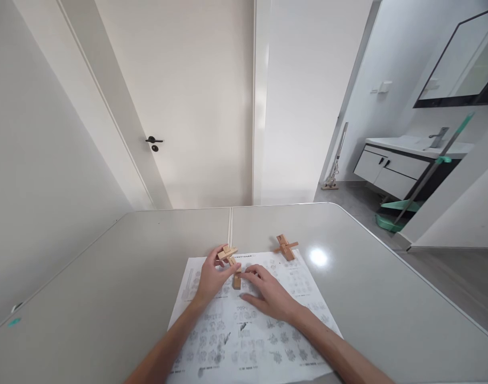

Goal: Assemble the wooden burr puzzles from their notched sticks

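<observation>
My left hand (212, 274) is closed around light wooden puzzle pieces (228, 252), which cross each other at angles. Below them a darker wooden block (237, 281) stands over a printed sheet (255, 325); whether it is joined to the light pieces cannot be made out. Close by on the right is my right hand (265, 293), its thumb apart from its bent fingers. The fingertips reach the block's side or lie just beside it. Farther right, a brown cross-shaped wooden puzzle assembly (286, 248) rests near the sheet's top right corner.
The sheet shows rows of small diagrams and lies on a pale table (119, 288) with a seam. Beyond the far edge is a closed door (188, 106). To the right are a mop (336, 160), a green dustpan (390, 221) and a washbasin cabinet (391, 168).
</observation>
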The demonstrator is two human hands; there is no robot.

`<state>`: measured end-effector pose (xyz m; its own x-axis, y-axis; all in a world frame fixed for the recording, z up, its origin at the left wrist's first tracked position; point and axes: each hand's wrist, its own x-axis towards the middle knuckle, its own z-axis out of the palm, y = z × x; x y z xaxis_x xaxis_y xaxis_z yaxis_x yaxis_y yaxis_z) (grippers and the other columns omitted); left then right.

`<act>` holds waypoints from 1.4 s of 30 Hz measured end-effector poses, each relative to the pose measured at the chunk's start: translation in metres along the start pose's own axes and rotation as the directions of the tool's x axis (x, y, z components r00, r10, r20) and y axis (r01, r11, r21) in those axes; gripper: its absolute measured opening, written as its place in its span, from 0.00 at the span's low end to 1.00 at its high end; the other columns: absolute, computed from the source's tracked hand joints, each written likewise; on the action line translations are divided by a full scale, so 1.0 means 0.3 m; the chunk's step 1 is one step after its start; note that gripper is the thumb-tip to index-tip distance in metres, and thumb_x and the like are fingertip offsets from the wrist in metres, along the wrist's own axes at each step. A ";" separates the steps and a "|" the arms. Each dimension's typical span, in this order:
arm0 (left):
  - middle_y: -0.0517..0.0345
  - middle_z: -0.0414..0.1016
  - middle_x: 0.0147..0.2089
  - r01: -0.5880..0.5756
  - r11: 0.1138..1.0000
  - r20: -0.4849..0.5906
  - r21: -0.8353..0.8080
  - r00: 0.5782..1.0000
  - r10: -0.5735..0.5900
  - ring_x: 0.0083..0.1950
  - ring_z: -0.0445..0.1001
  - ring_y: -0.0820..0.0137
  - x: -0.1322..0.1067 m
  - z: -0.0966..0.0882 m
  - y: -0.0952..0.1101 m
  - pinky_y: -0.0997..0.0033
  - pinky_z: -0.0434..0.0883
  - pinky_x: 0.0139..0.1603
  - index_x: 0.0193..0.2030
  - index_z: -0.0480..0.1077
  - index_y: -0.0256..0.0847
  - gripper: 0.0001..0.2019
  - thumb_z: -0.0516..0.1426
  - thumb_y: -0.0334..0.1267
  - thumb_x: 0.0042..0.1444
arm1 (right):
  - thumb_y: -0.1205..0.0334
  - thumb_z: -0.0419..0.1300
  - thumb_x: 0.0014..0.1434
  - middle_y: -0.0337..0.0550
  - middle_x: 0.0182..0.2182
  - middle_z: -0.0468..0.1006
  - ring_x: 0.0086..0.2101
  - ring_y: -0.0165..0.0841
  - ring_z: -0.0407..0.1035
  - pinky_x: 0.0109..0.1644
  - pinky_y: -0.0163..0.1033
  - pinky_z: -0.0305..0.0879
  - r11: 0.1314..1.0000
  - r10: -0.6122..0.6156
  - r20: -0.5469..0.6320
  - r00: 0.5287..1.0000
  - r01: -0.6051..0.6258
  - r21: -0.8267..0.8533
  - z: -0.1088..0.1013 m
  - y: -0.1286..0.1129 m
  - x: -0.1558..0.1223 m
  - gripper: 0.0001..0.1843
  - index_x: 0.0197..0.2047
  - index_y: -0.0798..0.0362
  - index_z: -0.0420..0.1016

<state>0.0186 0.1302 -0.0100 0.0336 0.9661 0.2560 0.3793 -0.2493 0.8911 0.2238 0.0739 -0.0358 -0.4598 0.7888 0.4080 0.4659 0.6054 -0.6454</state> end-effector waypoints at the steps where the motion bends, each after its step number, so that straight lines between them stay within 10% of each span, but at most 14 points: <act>1: 0.53 0.80 0.50 0.001 1.000 0.007 -0.001 1.000 -0.001 0.41 0.78 0.66 0.000 0.001 -0.003 0.66 0.75 0.45 0.60 0.71 0.45 0.31 0.69 0.47 0.49 | 0.62 0.65 0.63 0.49 0.54 0.70 0.50 0.43 0.69 0.53 0.49 0.72 1.000 -0.007 0.002 1.000 0.007 -0.022 0.002 0.000 0.001 0.28 0.65 0.41 0.66; 16: 0.59 0.80 0.44 -0.073 0.995 0.102 0.067 0.993 0.066 0.39 0.76 0.68 -0.017 -0.003 0.010 0.68 0.76 0.44 0.62 0.69 0.48 0.32 0.68 0.48 0.51 | 0.54 0.62 0.64 0.44 0.38 0.76 0.37 0.40 0.69 0.42 0.45 0.66 0.981 0.098 -0.114 0.989 -0.076 0.181 -0.008 -0.005 0.017 0.07 0.44 0.46 0.75; 28: 0.59 0.80 0.37 -0.040 0.997 0.153 0.064 0.988 0.030 0.37 0.76 0.67 -0.025 0.007 0.006 0.69 0.74 0.40 0.62 0.70 0.45 0.34 0.70 0.49 0.48 | 0.44 0.61 0.62 0.43 0.35 0.79 0.30 0.36 0.71 0.38 0.42 0.67 0.424 0.533 -0.009 0.846 -0.258 0.868 -0.065 0.023 0.047 0.17 0.41 0.48 0.68; 35: 0.60 0.80 0.38 -0.043 0.998 0.219 0.056 0.975 0.030 0.39 0.78 0.66 -0.033 0.010 0.022 0.67 0.75 0.43 0.62 0.70 0.47 0.33 0.70 0.49 0.49 | 0.43 0.61 0.63 0.40 0.31 0.73 0.25 0.32 0.64 0.32 0.40 0.62 0.287 0.494 0.036 0.869 -0.202 0.937 -0.075 0.032 0.051 0.18 0.43 0.49 0.69; 42: 0.51 0.81 0.50 0.005 0.978 0.331 -0.210 0.941 0.066 0.46 0.79 0.63 -0.053 0.031 0.032 0.62 0.76 0.49 0.63 0.68 0.44 0.33 0.69 0.47 0.52 | 0.38 0.65 0.60 0.39 0.30 0.75 0.26 0.30 0.63 0.35 0.40 0.63 0.352 0.406 0.126 0.905 -0.283 0.892 -0.053 0.033 0.036 0.23 0.43 0.50 0.74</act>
<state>0.0303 0.1131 -0.0089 0.3626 0.9152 0.1760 0.1766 -0.2529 0.9512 0.2356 0.0902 -0.0276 -0.3224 0.9463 0.0257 -0.3805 -0.1047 -0.9188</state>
